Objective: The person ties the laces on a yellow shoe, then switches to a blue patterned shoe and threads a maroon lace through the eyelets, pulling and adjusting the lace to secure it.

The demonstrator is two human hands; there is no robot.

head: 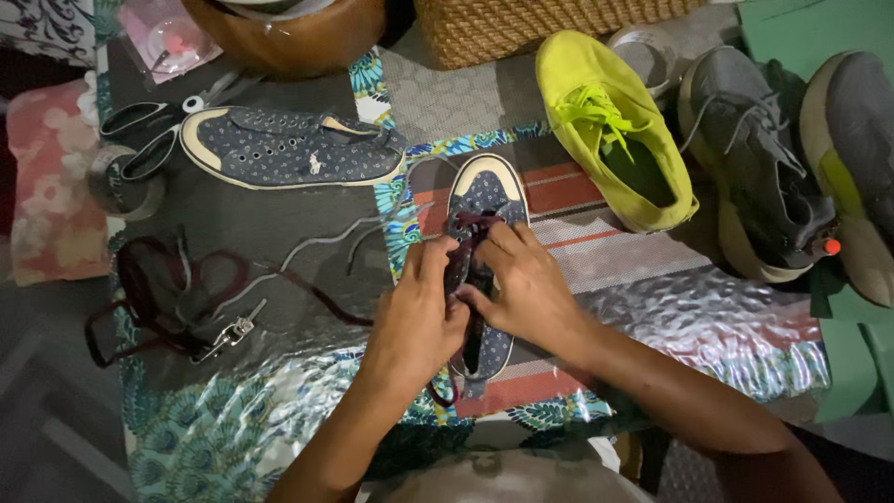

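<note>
at desk centre, blue shoe toe away, both hands on it: left hand and right hand pinching dark red lace at eyelets. risk: lace slips from pinch, or loose grey lace nearby tangles in.

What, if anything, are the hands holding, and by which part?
Both the left hand and right hand grip the dark maroon lace over the blue shoe.

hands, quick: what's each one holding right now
Left hand: fingers closed, pinching the dark red lace at the blue shoe.
Right hand: fingers closed on the same lace.
</note>
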